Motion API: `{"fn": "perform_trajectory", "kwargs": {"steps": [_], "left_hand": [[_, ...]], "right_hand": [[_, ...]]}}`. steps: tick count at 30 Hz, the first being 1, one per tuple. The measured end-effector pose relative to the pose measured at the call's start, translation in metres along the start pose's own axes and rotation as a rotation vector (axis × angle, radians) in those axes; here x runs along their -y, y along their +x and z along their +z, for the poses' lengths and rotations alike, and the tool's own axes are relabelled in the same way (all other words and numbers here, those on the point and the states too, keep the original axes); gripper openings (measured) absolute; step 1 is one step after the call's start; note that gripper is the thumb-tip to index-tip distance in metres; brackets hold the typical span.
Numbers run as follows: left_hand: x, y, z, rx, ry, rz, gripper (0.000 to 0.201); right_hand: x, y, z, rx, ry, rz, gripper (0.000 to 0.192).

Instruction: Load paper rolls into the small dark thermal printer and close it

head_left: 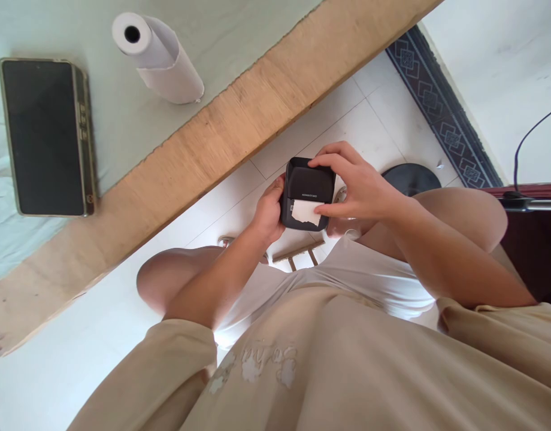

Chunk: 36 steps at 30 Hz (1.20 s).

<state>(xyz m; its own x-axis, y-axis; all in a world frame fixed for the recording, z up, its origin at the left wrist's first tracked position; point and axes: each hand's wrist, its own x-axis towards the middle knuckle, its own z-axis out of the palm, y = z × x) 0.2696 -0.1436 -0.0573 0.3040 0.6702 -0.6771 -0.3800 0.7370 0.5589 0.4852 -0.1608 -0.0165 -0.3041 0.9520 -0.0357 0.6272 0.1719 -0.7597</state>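
A small black receipt printer [305, 184] is held over my lap, its lid closed. White paper [305, 213] with a torn edge sticks out of its slot on the side nearest me. My left hand [271, 211] is wrapped round the printer's left side, thumb along the edge. With my right hand [353, 182] I touch it from the right: the fingers rest on the far top edge, and the thumb lies at the right end of the paper. What the right hand's hidden fingers do underneath cannot be seen.
A table with a wooden edge [239, 131] runs diagonally at the upper left. On its pale cover [239, 36] stand a partly unrolled paper roll [167, 60] and a dark-screened phone [44, 137]. Below are floor tiles [347, 114], a round black object [412, 178] and a patterned wall border [437, 108].
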Motion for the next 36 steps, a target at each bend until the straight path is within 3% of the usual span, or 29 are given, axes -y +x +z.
{"fn": "perform_trajectory", "kwargs": {"steps": [2,5,12,23,28,32,36], "left_hand": [[0.000,0.001,0.000,0.011,-0.005,-0.021,0.033],[-0.001,0.001,-0.001,0.065,0.013,-0.048,0.043],[-0.001,-0.005,-0.005,0.119,0.178,-0.005,0.051],[0.000,-0.009,-0.001,0.112,0.222,0.091,0.048],[0.002,-0.011,-0.003,0.127,0.262,0.098,0.050],[0.001,-0.009,-0.003,0.119,0.237,0.051,0.052],[-0.002,-0.006,-0.003,0.059,0.215,0.018,0.052]], "right_hand": [[-0.002,0.001,0.003,0.010,-0.032,-0.010,0.071],[0.000,0.001,0.004,-0.079,-0.049,-0.004,0.062],[0.011,-0.006,0.002,-0.498,-0.080,0.247,0.029],[0.018,-0.004,0.025,-0.062,-0.525,0.151,0.031],[0.023,0.001,0.024,0.113,-0.520,0.261,0.018],[0.020,0.001,0.013,0.045,-0.299,0.309,0.034],[0.015,-0.001,-0.002,-0.133,0.344,0.376,0.038]]}}
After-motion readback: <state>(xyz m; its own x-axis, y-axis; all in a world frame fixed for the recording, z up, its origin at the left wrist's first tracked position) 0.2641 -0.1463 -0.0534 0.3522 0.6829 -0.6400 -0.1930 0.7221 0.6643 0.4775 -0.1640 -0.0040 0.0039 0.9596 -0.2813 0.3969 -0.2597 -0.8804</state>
